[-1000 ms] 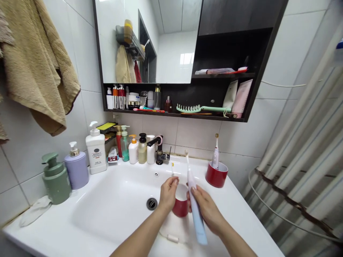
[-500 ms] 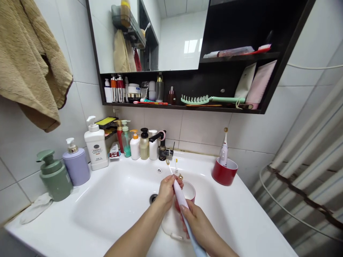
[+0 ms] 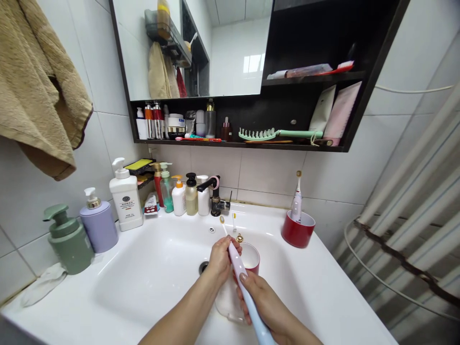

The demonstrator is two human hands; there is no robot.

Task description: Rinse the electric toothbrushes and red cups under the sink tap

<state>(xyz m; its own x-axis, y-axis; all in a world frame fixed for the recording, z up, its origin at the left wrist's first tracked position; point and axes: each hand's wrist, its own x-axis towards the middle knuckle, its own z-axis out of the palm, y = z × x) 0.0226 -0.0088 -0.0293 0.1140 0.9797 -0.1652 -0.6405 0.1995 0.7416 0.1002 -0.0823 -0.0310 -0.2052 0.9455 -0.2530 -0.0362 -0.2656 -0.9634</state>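
Observation:
Over the sink, both hands are on one electric toothbrush (image 3: 247, 293), its handle fading from pink to light blue. My right hand (image 3: 264, 299) is wrapped round the handle's middle. With closed fingers, my left hand (image 3: 221, 258) grips the upper end, near the neck. The brush head (image 3: 222, 220) points away towards the tap. Beneath the hands, a red cup (image 3: 253, 258) with a white inside stands in the basin, partly covered. A clear container (image 3: 230, 311) lies below, mostly hidden by my right hand. Another small brush head (image 3: 234, 220) rests near the tap.
A black tap (image 3: 215, 199) stands behind the white sink (image 3: 143, 278). Several pump bottles (image 3: 126, 201) line the left and back rim. At right, a red cup (image 3: 297, 235) holds another electric toothbrush (image 3: 296, 203). A dark cabinet (image 3: 283, 112) overhangs the back.
The camera view has shifted slightly, so the surroundings appear a little further left. Both hands keep their grip on the toothbrush, which has barely moved.

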